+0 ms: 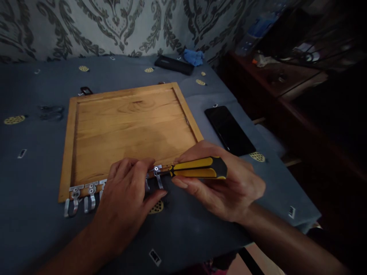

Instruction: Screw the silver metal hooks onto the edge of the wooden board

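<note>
A yellow and black screwdriver [197,168] is held in my right hand [235,187], fingers wrapped around its handle. Its shaft points left, with the tip beside a metal hook [157,177] on the front edge of a framed wooden board [134,126]. A screw head shows in that hook. My left hand [123,194] grips the board's front edge, fingers curled over the top and thumb stretched towards the hook. This hand partly hides other hooks along the edge. Farther left, a screwed-on hook [91,193] and another hook [75,195] show clearly.
A black phone [230,130] lies right of the board. Behind are a dark oblong case [174,65] and a crumpled blue cloth [193,57]. Blurred loose metal pieces [51,112] lie to the left. The patterned blue cloth [25,183] covers the table, with dark furniture [275,84] beyond its right edge.
</note>
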`<move>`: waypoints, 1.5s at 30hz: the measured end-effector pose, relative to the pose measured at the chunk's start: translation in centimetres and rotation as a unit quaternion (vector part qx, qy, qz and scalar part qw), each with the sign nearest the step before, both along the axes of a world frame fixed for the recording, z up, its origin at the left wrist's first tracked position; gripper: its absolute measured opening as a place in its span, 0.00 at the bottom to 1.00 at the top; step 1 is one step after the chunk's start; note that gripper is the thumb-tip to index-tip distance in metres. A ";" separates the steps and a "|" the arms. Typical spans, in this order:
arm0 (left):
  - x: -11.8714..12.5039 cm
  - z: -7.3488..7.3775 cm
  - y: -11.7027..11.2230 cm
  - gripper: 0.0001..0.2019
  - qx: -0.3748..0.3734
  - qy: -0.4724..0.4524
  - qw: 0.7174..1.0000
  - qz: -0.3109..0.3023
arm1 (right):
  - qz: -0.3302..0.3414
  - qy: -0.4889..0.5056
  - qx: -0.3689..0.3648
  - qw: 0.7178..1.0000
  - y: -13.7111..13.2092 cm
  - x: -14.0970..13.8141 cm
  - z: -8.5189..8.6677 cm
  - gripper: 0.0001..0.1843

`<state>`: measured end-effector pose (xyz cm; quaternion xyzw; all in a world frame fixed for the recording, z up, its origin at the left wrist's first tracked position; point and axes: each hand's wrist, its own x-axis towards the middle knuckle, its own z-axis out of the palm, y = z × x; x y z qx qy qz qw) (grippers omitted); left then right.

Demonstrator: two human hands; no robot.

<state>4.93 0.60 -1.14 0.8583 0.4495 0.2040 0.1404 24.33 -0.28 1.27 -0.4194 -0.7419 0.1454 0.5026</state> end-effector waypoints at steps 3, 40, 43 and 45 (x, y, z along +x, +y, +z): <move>0.0 -0.2 0.0 0.19 0.013 0.000 1.000 -0.009 | 0.018 -0.008 -0.007 1.000 -0.1 0.1 0.0 0.09; -0.2 0.0 -0.1 0.18 0.004 -0.001 1.000 -0.025 | 0.207 0.033 -0.108 0.972 1.3 1.1 1.5 0.14; -0.2 0.0 -0.1 0.18 0.014 -0.006 0.999 -0.028 | 0.207 0.062 -0.120 0.969 1.3 1.3 1.7 0.13; -0.2 0.0 0.0 0.18 0.020 -0.005 0.999 -0.026 | 0.194 0.066 -0.129 0.970 1.1 1.3 1.7 0.12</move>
